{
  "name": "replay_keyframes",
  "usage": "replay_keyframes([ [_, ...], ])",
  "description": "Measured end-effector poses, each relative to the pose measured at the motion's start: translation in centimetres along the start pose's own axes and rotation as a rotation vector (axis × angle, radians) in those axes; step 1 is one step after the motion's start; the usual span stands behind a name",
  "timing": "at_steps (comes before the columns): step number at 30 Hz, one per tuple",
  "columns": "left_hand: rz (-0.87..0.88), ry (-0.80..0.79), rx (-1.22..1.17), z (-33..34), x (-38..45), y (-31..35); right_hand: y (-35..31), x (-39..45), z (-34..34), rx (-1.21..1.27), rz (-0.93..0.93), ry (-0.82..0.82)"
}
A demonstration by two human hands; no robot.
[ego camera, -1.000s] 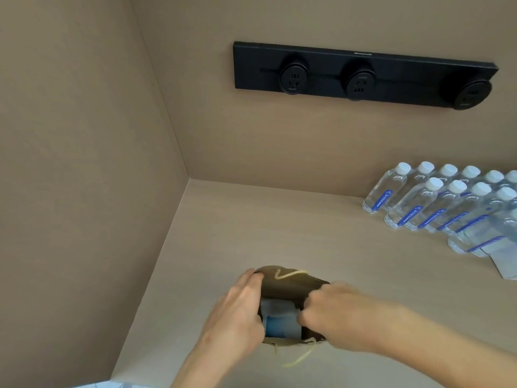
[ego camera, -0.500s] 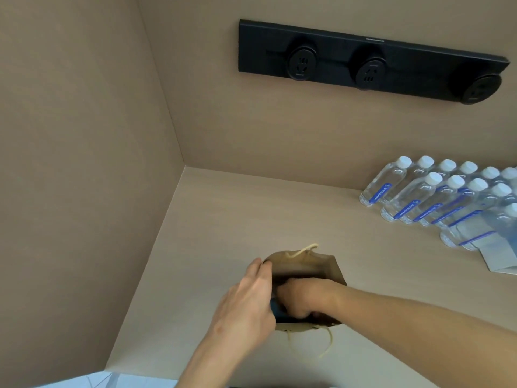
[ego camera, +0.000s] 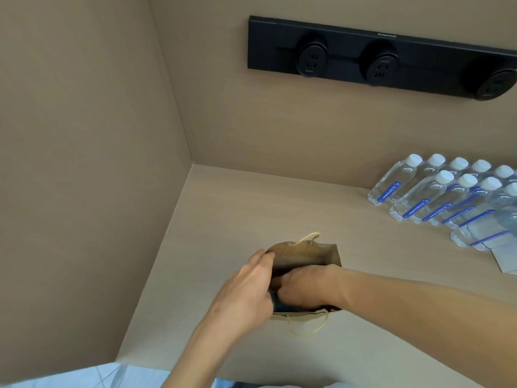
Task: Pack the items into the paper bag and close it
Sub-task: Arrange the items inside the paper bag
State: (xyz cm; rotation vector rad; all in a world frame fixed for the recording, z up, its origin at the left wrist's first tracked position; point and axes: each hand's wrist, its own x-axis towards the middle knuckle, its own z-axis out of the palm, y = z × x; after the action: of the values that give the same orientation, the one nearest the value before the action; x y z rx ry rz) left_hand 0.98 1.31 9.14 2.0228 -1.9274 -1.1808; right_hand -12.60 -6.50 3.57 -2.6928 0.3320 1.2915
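A small brown paper bag (ego camera: 305,254) with cream rope handles stands open on the beige counter. My left hand (ego camera: 246,292) holds the bag's left rim, fingers curled over the edge. My right hand (ego camera: 303,287) reaches down inside the bag's mouth, fingers hidden; a dark blue item (ego camera: 278,302) shows just under it. What the right hand holds is hidden by the bag and both hands. The near rope handle (ego camera: 307,323) droops over the bag's front side.
Several clear water bottles (ego camera: 436,197) with white caps and blue labels stand in rows at the back right. A white card (ego camera: 506,259) lies beside them. A black socket strip (ego camera: 377,57) is on the back wall. A side wall closes the left.
The right hand has gone from the bag's rim down into the bag, covering the blue and white item. The bag's far side has spread wider. The left hand stays on the rim.
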Motion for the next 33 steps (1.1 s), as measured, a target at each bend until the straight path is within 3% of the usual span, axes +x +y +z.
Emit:
replay_keyframes([
  [4, 0.014, 0.003, -0.009, 0.1, 0.2, -0.1, 0.0, -0.4, 0.2, -0.079, -0.086, 0.079],
  [9, 0.034, -0.008, -0.019, 0.3, 0.2, -0.4, -0.9, 0.2, -0.6, 0.198, -0.023, 0.053],
  [17, 0.022, 0.029, -0.044, 0.2, 0.2, -0.4, -0.6, 0.4, -1.2, 0.720, 0.341, 0.288],
  [22, 0.007, 0.064, -0.085, 0.6, 0.2, -0.2, -0.3, 0.2, -0.5, 0.873, 0.560, 0.198],
  [29, 0.024, 0.101, -0.130, 1.1, 0.5, -0.5, -1.0, 0.8, -0.9, 1.302, 0.742, 0.008],
  [33, 0.032, 0.107, -0.137, 1.4, 0.6, -0.9, -2.0, 0.6, -1.2, 1.328, 0.725, 0.108],
])
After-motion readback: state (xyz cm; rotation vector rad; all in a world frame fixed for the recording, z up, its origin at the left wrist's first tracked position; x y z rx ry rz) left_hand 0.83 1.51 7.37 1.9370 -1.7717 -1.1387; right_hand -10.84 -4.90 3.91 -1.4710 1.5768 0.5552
